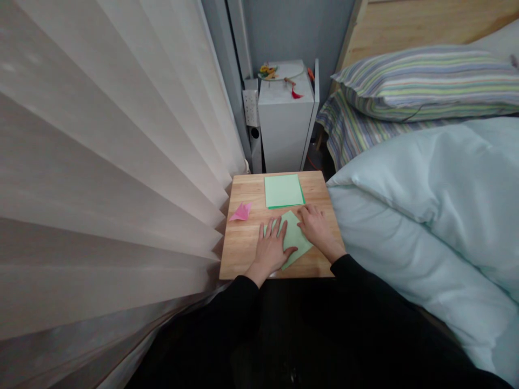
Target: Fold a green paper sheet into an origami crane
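A light green sheet of origami paper (pixel 294 234) lies on the small wooden table, turned with its corners pointing away and toward me. My left hand (pixel 271 247) is laid flat over its left part, fingers spread. At the paper's upper right edge is my right hand (pixel 316 226), its fingers curled in and touching the edge. The fingertips of that hand are partly hidden. Just beyond the hands sits a stack of green paper squares (pixel 284 190), pale on top with a darker green edge showing. A pink folded paper figure (pixel 241 212) rests to the left.
The wooden tabletop (pixel 239 246) is small. Pleated curtains (pixel 162 178) press close on its left side. A bed with a pale blue quilt (pixel 405 227) and a striped pillow (pixel 430 84) borders the right. Behind the table stands a white cabinet (pixel 284 129) with small ornaments on it.
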A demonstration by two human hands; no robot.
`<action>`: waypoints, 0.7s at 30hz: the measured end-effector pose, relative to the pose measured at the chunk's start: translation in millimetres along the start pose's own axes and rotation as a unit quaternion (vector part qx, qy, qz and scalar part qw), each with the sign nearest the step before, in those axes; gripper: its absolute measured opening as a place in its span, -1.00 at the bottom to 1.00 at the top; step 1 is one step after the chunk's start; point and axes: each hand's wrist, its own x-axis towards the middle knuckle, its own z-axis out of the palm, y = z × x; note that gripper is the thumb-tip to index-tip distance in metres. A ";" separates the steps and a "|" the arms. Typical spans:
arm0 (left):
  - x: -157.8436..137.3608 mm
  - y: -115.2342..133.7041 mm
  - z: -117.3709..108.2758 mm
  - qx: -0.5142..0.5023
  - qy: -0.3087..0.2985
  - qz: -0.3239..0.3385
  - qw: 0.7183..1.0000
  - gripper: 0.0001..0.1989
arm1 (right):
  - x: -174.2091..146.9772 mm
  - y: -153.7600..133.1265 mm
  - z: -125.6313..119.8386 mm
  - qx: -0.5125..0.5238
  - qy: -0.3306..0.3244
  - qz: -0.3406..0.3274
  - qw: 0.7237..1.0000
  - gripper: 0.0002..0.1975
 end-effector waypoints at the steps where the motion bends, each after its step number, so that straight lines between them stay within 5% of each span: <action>1: 0.9 -0.3 1.9 0.001 0.005 -0.017 1.000 -0.21 | -6.3 -5.5 3.3 -0.009 -0.002 -0.018 1.000 -0.55; 4: 2.6 3.4 4.7 -0.001 0.015 -0.081 0.997 -0.32 | -24.8 -15.8 17.0 -0.080 -0.053 -0.111 0.989 -0.40; 8: -2.2 11.3 2.1 -0.008 -0.002 -0.116 0.993 -0.34 | -33.0 -9.0 28.6 -0.107 -0.105 -0.119 0.981 -0.39; 14: -19.5 10.5 -0.7 0.008 -0.024 -0.099 0.995 -0.24 | -24.3 2.0 26.4 -0.112 -0.091 -0.139 0.980 -0.39; 21: -21.7 -13.9 -8.8 0.002 -0.019 -0.091 0.996 -0.25 | -18.2 14.5 13.3 -0.074 -0.061 -0.024 0.995 -0.29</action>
